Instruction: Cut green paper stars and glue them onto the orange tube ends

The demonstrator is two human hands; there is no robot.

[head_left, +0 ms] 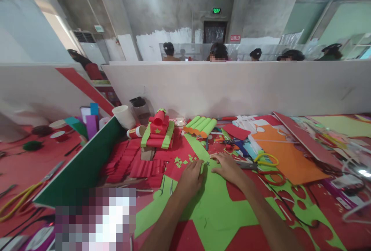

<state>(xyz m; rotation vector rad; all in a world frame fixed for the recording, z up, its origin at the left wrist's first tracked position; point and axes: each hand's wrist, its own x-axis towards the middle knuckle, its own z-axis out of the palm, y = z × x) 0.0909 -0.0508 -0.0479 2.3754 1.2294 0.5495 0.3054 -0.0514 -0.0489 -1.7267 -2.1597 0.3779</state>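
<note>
A large piece of light green paper lies on the red table in front of me. A small dark-outlined star shape shows on it, between my two hands. My left hand rests on the paper to the left of this shape, its fingers slightly bent and lying on the surface. On the other side, my right hand has thumb and index finger apart, close to the star; nothing clear shows between them. Several small green cut-out stars lie on red paper beyond my left hand.
Scissors with yellow and red handles lie right of my right hand, by orange paper. Folded red strips, a red-and-green paper model and green rolls stand leftward. A green board and white partition bound the space.
</note>
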